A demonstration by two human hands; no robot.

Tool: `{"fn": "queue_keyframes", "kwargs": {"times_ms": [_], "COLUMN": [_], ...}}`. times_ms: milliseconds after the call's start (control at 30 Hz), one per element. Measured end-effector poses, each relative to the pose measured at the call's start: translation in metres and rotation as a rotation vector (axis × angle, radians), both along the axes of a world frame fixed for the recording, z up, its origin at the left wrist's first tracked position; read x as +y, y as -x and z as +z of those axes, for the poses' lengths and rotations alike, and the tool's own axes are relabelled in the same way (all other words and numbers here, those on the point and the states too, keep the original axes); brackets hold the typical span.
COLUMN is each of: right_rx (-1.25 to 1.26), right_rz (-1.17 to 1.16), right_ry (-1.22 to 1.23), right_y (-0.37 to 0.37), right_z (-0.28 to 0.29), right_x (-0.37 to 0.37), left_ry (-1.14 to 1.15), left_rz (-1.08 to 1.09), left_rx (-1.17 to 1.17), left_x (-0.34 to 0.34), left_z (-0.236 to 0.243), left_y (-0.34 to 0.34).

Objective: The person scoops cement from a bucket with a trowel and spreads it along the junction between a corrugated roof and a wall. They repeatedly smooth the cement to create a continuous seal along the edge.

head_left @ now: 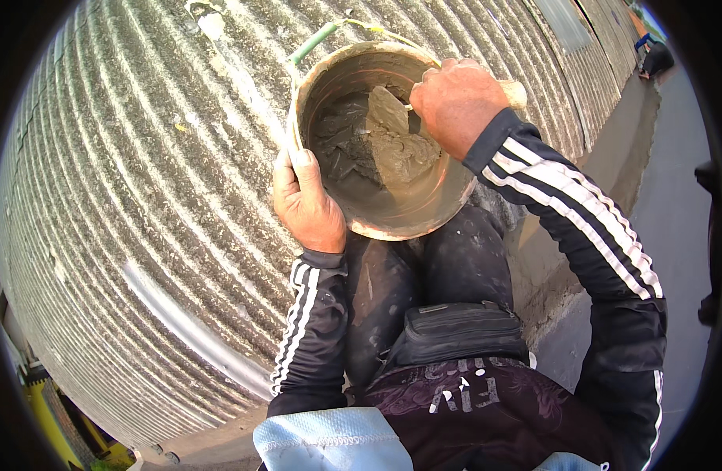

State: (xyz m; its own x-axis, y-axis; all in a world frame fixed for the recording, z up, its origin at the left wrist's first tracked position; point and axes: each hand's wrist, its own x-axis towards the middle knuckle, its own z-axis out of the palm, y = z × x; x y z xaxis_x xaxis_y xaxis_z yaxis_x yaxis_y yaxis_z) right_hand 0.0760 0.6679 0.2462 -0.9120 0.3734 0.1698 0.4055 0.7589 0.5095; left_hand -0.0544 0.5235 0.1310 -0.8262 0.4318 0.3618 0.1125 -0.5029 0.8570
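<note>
A round bucket (pixel 357 72) holds wet grey mortar (pixel 341 140) and stands tilted a little toward me, near my knees. My left hand (pixel 308 204) is closed on the bucket's left rim, where the wire bail with its green grip (pixel 314 42) comes down. In my right hand (pixel 461 106) is a trowel, gripped in a fist, with the end of its pale wooden handle (pixel 515 94) sticking out to the right. The mortar-coated trowel blade (pixel 387 111) rests in the mortar; its lower part is hard to tell from the mix.
Corrugated roofing sheets (pixel 141 180) spread under and left of the bucket, with a pale strip (pixel 196 334) lying along them. A cement ledge (pixel 561 275) borders the right side, beside a grey surface (pixel 675 173). Another person (pixel 654 56) is far off at the upper right.
</note>
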Motion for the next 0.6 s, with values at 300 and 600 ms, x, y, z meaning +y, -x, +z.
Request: {"fn": "queue_keyframes", "kwargs": {"times_ms": [300, 600], "right_rx": [-0.063, -0.088], "right_rz": [0.064, -0.018], "right_ry": [0.007, 0.264], "right_y": [0.007, -0.005], "right_z": [-0.023, -0.018], "right_x": [-0.015, -0.022], "left_ry": [-0.015, 0.011], "left_rz": [-0.003, -0.014], "left_rx": [-0.011, -0.021], "left_x": [0.002, -0.001], "left_z": [-0.003, 0.000], "left_y": [0.002, -0.002]}}
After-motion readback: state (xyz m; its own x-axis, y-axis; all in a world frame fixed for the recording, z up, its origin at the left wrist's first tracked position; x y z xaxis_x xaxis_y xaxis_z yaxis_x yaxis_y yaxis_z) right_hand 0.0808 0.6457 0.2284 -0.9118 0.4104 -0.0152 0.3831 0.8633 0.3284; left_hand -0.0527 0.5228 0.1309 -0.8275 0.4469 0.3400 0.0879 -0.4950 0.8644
